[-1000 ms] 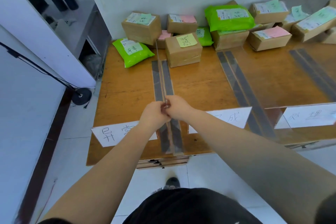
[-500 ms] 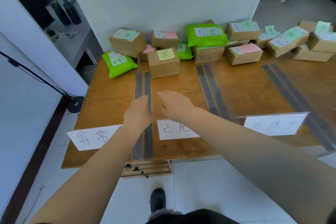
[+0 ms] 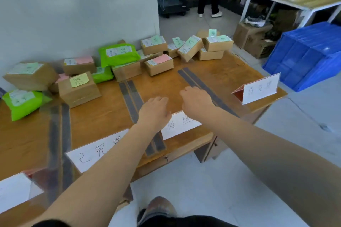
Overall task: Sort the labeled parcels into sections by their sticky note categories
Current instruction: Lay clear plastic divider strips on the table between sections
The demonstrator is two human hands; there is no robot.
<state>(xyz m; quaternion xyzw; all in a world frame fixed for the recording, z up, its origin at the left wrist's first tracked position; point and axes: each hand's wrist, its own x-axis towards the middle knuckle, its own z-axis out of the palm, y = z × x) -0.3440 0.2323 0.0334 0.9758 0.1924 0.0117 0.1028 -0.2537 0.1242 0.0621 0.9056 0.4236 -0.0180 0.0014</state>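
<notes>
Both the left hand (image 3: 155, 109) and right hand (image 3: 196, 100) hover with each grip loosely curled and holding nothing, the parcels (image 3: 158, 64) heaped beyond them along the table (image 3: 103, 116), where hasty grabs could topple stacked boxes or misread notes.

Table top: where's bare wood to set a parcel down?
Bare wood lies between the left tape strips and right tape strips, ahead of both hands, and between the yellow-note box and the left strips. The back edge is crowded with parcels.
</notes>
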